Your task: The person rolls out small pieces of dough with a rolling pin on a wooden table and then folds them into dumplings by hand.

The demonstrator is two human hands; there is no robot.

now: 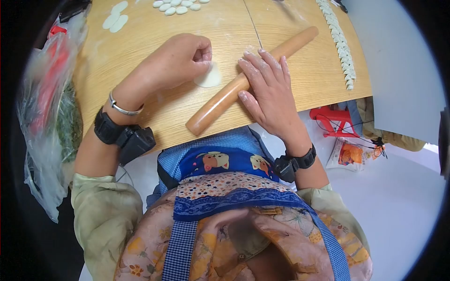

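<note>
A clear plastic bag [44,175] is at left, a red stool [327,122] at right.

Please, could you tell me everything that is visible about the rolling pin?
The rolling pin is a plain, smooth brown cylinder, apparently wood, slightly glossy, with no separate handles showing. It lies diagonally on the table, its nearer end close to the front edge, the other pointing away rightward. The right hand lies across its middle, palm down, hiding part of it.

The bench [229,37] is viewed from head height, forward and steeply downward, at close range; the apron [239,185] is caught below.
</note>
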